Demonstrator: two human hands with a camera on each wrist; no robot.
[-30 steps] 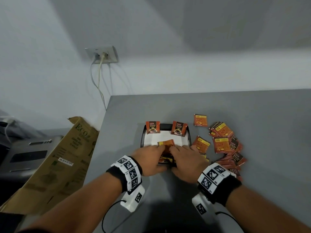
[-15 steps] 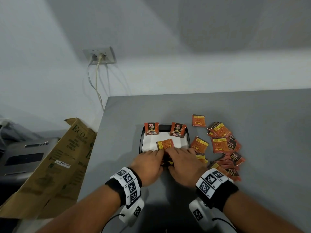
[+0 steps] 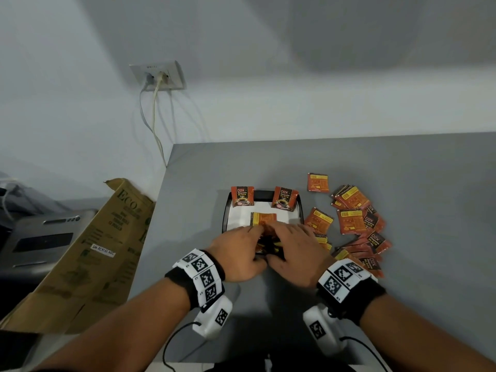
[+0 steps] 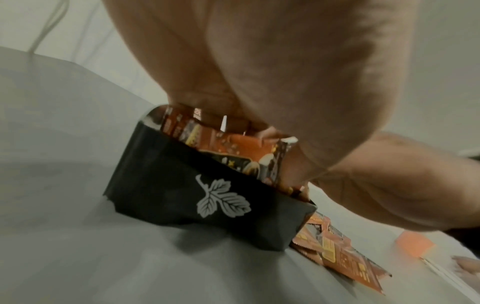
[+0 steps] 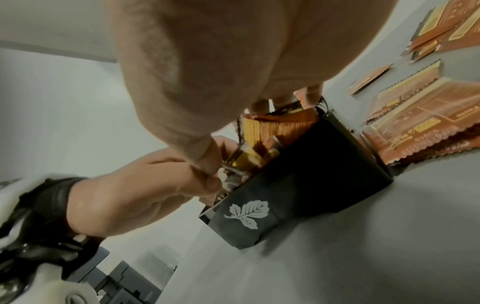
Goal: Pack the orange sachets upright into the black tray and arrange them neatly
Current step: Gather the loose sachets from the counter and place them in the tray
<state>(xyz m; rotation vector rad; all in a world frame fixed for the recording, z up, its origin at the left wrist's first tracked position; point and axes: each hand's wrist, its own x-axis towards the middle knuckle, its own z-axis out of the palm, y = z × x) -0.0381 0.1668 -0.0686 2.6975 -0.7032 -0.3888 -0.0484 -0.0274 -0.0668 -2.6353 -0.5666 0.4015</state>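
At the far left, beside the grey table (image 3: 402,162), a grey machine (image 3: 40,237) stood low, and a brown cardboard box (image 3: 88,253) marked "ECO" leaned against the table edge. On the wall above, two cables hung down from a power socket (image 3: 158,76).

The black tray (image 3: 226,210) sat on the table in front of the person; its near wall carried a white leaf print (image 4: 221,199). Two orange sachets (image 3: 242,196) stood upright against its far wall, one at the left corner and the second sachet (image 3: 285,198) at the right. A third sachet (image 3: 263,219) stood in the middle of the tray, just beyond the fingertips.

The left hand (image 3: 239,253) and the right hand (image 3: 295,251) were together over the near end of the tray, with the thumbs touching or almost touching. Both hands were clamped on a packed bundle of sachets (image 4: 233,148) that stood on edge inside the near wall: the left fingers (image 4: 293,170) curled behind and beside the bundle, and the right fingers (image 5: 311,92) pressed on its top edges from the other side. Each wrist wore a black band with white coded markers.

To the right of the tray, a loose pile of sachets (image 3: 354,221) lay flat on the table, many overlapping, and one single sachet (image 3: 318,182) lay a little apart at the far side.
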